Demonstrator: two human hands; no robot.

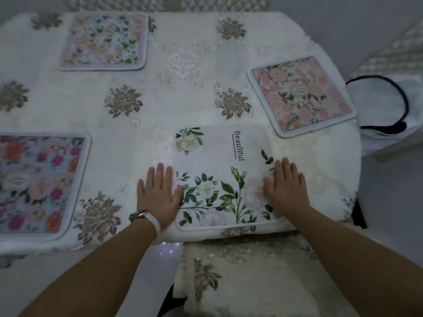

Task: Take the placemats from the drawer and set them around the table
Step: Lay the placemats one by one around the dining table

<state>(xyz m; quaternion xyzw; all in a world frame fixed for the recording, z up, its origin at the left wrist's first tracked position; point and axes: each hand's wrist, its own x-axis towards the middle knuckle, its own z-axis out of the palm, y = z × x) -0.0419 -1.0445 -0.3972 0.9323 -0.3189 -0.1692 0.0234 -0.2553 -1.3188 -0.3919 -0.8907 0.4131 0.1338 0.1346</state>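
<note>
Nearby, white mat near-square, lettering running far to near; left hand flat at its left edge, right hand flat on its right; leftmost mat cropped.

The cloth is showing white with taupe roses. The near mat is showing white with green leaves, pale blooms and black lettering. The right mat is showing pink roses, the left mat orange, magenta and pink flowers on grey-blue, the far mat peach blossoms and green leaves.

Dim, soft, blurred, edge-warped view
</note>
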